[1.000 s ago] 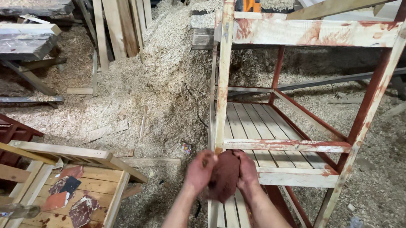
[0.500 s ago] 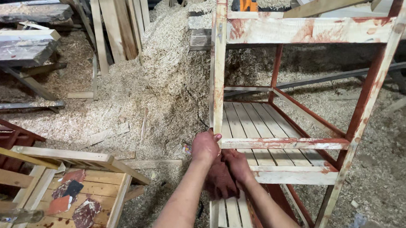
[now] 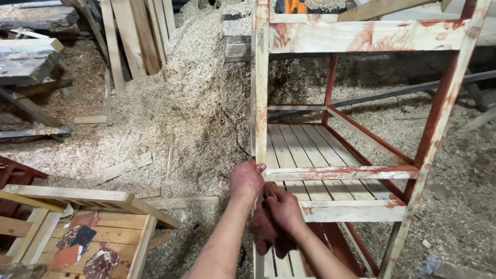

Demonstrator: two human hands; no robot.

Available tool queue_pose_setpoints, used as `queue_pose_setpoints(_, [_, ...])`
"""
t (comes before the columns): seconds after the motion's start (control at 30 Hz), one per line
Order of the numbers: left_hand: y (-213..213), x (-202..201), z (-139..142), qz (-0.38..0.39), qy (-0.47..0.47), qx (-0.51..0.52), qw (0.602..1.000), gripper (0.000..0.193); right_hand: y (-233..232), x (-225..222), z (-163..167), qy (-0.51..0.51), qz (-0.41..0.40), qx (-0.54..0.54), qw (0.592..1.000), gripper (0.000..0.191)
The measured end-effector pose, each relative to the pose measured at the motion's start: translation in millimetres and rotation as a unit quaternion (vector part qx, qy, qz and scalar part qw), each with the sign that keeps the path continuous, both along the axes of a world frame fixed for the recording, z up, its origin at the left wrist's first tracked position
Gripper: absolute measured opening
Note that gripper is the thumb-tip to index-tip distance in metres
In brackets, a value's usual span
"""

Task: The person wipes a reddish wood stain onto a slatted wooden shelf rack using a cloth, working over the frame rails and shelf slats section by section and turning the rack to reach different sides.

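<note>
The left hand [image 3: 245, 179] has its fingers clamped on the front post of a red-stained wooden rack [image 3: 340, 173], while the right hand [image 3: 284, 209], fingers closed, presses a dark red rag [image 3: 266, 235] against that post just below.

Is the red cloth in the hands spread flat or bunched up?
Bunched up. The red cloth hangs crumpled in the right hand, beside the rack's post, which the left hand grips.

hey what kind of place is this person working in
Most likely a woodworking shop. Heaps of wood shavings cover the floor, planks lean at the back, and the hands work a stain-soaked rag against a half-stained wooden shelf frame.
</note>
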State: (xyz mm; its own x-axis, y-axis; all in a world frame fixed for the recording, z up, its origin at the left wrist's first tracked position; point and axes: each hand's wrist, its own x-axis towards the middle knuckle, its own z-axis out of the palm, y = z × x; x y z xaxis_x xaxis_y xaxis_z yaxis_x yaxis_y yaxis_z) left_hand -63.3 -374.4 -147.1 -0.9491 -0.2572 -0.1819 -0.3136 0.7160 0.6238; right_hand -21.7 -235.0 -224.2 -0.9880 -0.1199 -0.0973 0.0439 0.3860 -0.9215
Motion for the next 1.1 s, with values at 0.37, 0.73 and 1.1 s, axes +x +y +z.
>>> queue_pose_setpoints(0.37, [-0.1, 10.5, 12.2, 0.023, -0.022, 0.095, 0.995, 0.034, 36.1, 4.3, -11.3, -0.142, -0.036, -0.284, 0.948, 0.033])
queue_pose_setpoints(0.73, [2.5, 2.1, -6.0, 0.011, -0.015, 0.033, 0.999, 0.035, 0.4, 34.1, 1.8, 0.069, 0.042, 0.115, 0.99, 0.059])
queue_pose_setpoints(1.1, [-0.3, 9.9, -0.9, 0.013, -0.001, 0.043, 0.999, 0.034, -0.8, 19.4, -4.3, -0.221, -0.039, -0.34, 0.913, 0.02])
